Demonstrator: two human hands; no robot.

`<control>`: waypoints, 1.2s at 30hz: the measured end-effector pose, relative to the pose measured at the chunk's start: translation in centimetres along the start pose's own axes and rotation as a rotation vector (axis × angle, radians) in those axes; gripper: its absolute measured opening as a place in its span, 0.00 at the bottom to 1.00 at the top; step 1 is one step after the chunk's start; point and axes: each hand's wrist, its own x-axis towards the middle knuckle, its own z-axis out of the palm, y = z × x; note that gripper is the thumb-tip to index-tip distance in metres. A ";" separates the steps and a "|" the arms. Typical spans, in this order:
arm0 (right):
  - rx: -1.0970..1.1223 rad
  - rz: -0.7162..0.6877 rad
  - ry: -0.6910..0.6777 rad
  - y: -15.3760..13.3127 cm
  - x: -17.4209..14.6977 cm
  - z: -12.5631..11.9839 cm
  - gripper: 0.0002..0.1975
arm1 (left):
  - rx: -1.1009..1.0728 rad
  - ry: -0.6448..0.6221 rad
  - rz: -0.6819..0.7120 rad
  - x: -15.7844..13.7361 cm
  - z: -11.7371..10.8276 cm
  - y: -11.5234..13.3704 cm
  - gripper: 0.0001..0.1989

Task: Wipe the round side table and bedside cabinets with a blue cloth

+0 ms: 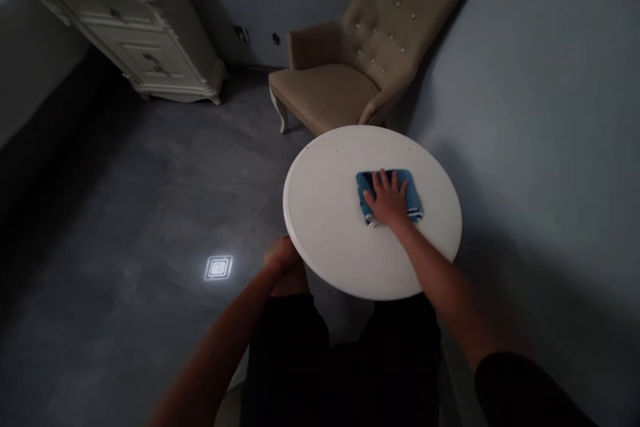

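Observation:
A folded blue cloth with dark patches and a white edge lies on the round white table. My right hand presses flat on top of it, fingers spread, palm down, covering its middle. Below the left rim of the table, my left hand is at my knee, close to the tabletop's edge. Its fingers are dark and partly hidden, so their pose cannot be made out.
Behind the table stands a beige tufted armchair. A white cabinet with drawers is at the back left, beside a bed-like piece. The grey wall runs close along the right. A bright square pattern shows on the floor.

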 end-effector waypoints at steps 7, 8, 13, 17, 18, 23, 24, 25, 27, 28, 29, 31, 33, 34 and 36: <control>0.120 -0.208 -0.047 -6.1 -20.5 2.7 0.42 | 0.108 0.016 0.081 -2.8 0.9 -0.1 0.28; 0.129 -0.222 -0.060 -6.4 -21.4 2.9 0.42 | 0.117 0.027 0.082 -3.0 1.1 -0.1 0.29; 0.075 -0.224 -0.084 -5.7 -16.7 1.8 0.41 | 0.139 0.048 0.110 -2.9 1.6 -0.2 0.27; 0.026 -0.100 -0.045 -4.0 -6.3 0.4 0.40 | 0.119 0.040 0.106 -2.3 0.9 -0.3 0.26; 0.026 -0.056 -0.029 -3.6 -3.3 0.2 0.40 | 0.107 0.039 0.102 -2.2 0.7 -0.3 0.26; 0.055 0.094 0.034 -1.6 11.8 0.1 0.41 | 0.029 0.024 0.025 -1.2 -0.4 -0.7 0.26; 0.056 0.112 0.042 -1.2 14.5 0.2 0.41 | 0.025 0.020 0.016 -0.9 -0.6 -0.8 0.25; 0.055 0.126 0.048 -0.9 17.1 0.3 0.41 | 0.028 0.015 0.017 -0.7 -0.7 -1.0 0.25; 0.062 0.143 0.052 -0.4 21.3 0.4 0.42 | 0.047 0.012 0.037 -0.2 -0.8 -1.5 0.23; 0.076 0.148 0.054 -0.2 22.9 0.4 0.42 | 0.055 0.017 0.050 0.0 -0.8 -1.7 0.23; 0.095 0.151 0.059 -0.1 24.2 0.4 0.42 | 0.060 0.023 0.060 0.1 -0.7 -1.9 0.22; 0.128 0.152 0.066 -0.1 25.4 0.4 0.42 | 0.065 0.039 0.065 0.2 -0.6 -2.2 0.22; 0.128 0.151 0.064 -0.4 25.0 0.2 0.42 | 0.074 0.055 0.067 0.1 -0.6 -2.3 0.22; 0.116 0.144 0.058 -0.7 24.2 0.0 0.42 | 0.080 0.060 0.066 0.0 -0.6 -2.3 0.22; 0.085 0.116 0.042 -1.5 21.5 -0.4 0.41 | 0.092 0.065 0.064 -0.4 -0.7 -2.0 0.22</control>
